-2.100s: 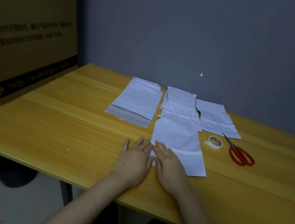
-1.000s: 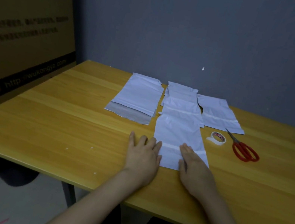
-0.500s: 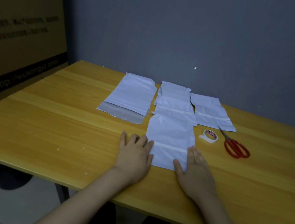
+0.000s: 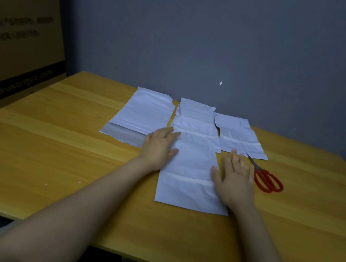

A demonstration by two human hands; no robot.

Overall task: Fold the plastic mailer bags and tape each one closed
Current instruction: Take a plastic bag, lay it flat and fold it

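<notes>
Pressing nearest mailer bag point(image 4: 190, 168) with left hand point(image 4: 159, 149) and right hand point(image 4: 236, 181), fingers straight, apart at its sides, both farther up than before.

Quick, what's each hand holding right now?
Left hand: open, flat against the left edge of the nearest white plastic mailer bag.
Right hand: open, flat at its right edge, holding nothing.

Dim and cool throughout, with faint soft shadows, mild wide-angle bowing toward the edges, and smeared print on the cardboard box point(image 4: 11, 33) at left.
</notes>
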